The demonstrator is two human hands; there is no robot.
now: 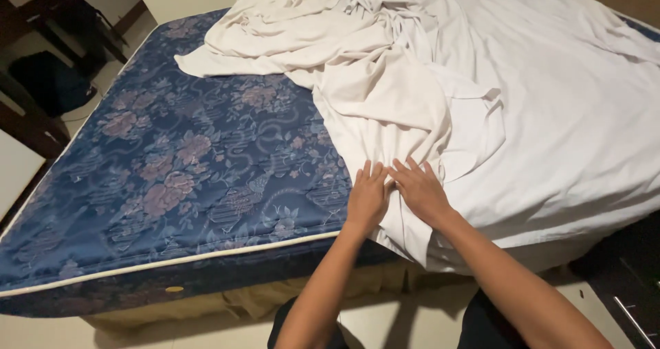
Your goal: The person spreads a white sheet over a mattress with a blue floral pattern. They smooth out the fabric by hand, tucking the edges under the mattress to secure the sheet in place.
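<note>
A white bed sheet (522,95) lies crumpled over the right half of a blue floral mattress (179,163). My left hand (368,196) rests flat at the sheet's near edge, fingers together, partly on the mattress. My right hand (419,191) lies flat on the sheet right beside it, fingers spread. Both hands touch the fabric near the mattress's front edge; neither clearly grips it.
The mattress's front edge (172,263) has white piping, with a tan bed skirt (254,301) below. Dark wooden furniture (41,19) and a dark bag (48,81) stand at the far left. A dark cabinet with a metal handle (632,318) sits at lower right.
</note>
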